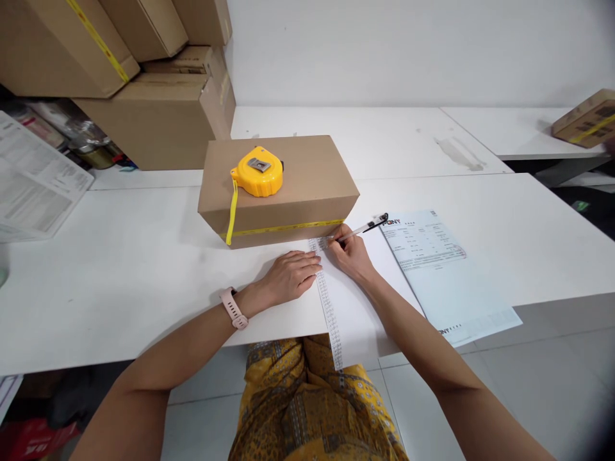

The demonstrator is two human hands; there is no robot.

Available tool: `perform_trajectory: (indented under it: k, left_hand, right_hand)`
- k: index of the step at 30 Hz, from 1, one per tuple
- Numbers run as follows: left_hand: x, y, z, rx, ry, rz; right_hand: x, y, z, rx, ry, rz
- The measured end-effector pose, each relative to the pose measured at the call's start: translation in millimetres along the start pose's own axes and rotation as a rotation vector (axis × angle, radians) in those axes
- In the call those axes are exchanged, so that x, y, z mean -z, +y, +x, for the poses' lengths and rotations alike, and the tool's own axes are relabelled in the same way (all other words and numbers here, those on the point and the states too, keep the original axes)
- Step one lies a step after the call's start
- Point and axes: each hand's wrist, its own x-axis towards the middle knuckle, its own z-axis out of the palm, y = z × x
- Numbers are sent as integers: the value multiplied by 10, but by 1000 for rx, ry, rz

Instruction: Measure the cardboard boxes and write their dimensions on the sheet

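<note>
My right hand (350, 251) is closed around a pen (368, 225), its tip down at the top of a white spiral notebook (355, 320). My left hand (294, 276) lies flat, fingers stretched out, with the fingertips on the notebook's spiral edge. Just beyond both hands is a closed cardboard box (298, 169) with yellow tape along its near side. A yellow tape measure (259, 173) rests on top of the box, a short length of its strap or blade hanging over the front. The writing under the right hand is too small to read.
Right of the notebook lie light-blue printed papers (446, 275), overhanging the front edge of the white table (144, 269). Cardboard boxes (158, 121) are stacked at the back left. A printed sheet (38, 179) stands at the far left, and a small taped box (586, 121) at the far right.
</note>
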Motion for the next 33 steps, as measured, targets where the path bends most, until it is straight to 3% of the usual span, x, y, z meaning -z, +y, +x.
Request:
perform_trajectory:
  k: [20, 33]
  left_hand:
    - [15, 12, 14, -32, 54, 5]
    - [-2, 0, 1, -3, 12, -16]
  right_hand:
    - [-4, 11, 8, -5, 16, -4]
    - [9, 6, 12, -9, 20, -22]
